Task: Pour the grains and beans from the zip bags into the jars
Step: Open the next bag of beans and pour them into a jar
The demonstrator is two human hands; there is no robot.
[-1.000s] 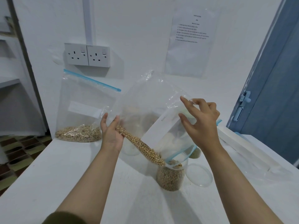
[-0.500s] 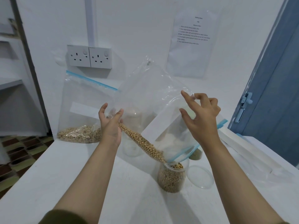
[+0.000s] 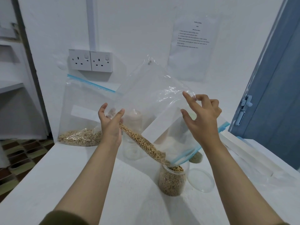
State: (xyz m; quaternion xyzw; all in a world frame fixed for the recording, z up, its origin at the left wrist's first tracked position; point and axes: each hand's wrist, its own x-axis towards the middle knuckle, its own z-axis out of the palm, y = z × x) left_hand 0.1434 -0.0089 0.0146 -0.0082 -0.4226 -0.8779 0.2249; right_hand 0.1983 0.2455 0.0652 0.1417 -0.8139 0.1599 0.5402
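On the white table [image 3: 68, 172], the tilted zip bag [image 3: 154, 101] is sloping down toward five o'clock, its mouth sitting over the open jar [image 3: 172, 181]. Beans [image 3: 142, 143] are running along the lower fold. The left hand [image 3: 110, 125] is pinching the bag's lower edge; the right hand [image 3: 203, 117], at three o'clock, is pinching the upper edge. Raising the left grip slowly while keeping the mouth centred should avoid spills.

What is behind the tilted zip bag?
Through the tilted zip bag two jars show: one clear jar and one with greenish grains. Their contents and lids stay blurred by the plastic.
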